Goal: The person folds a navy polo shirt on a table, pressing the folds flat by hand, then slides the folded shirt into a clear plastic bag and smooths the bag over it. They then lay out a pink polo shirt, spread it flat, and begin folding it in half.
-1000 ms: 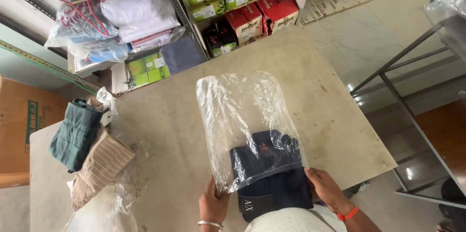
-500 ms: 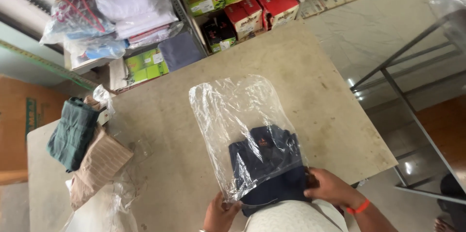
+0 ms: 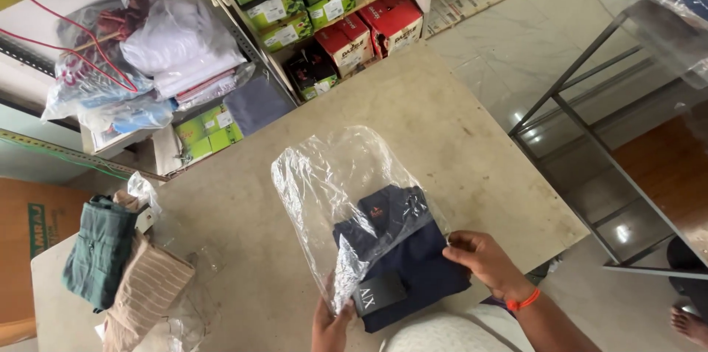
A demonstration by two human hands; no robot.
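A folded dark navy garment (image 3: 404,249) lies partly inside a clear plastic bag (image 3: 335,182) on the beige table (image 3: 413,109). Its near end, with a black tag, sticks out of the bag's mouth. My left hand (image 3: 330,325) pinches the bag's near left edge by the tag. My right hand (image 3: 483,262), with an orange band at the wrist, grips the right side of the garment and the bag's edge.
Folded green and tan striped garments (image 3: 122,267) and crumpled plastic lie at the table's left end. Behind the table stand shelves with green and red boxes (image 3: 324,9) and bagged clothes (image 3: 140,50). A metal rack frame (image 3: 590,131) stands to the right over tiled floor.
The navy garment has slid deeper into the clear bag. My right hand moved in along its right side, while the left hand kept hold of the bag's mouth.
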